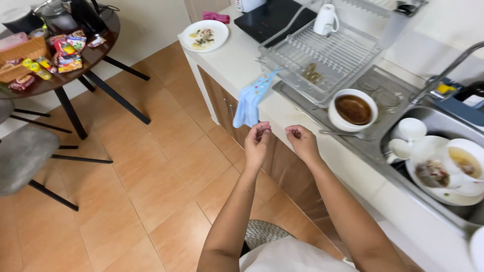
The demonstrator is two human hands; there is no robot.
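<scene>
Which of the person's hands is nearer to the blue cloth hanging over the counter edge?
Left. The left hand is just below the blue cloth; the right hand is farther to the side.

One head-worn camera looks steeply down from close above the person's raised forearms, facing the tan tiled floor (151,201) and the pale countertop (237,60) running right.
</scene>
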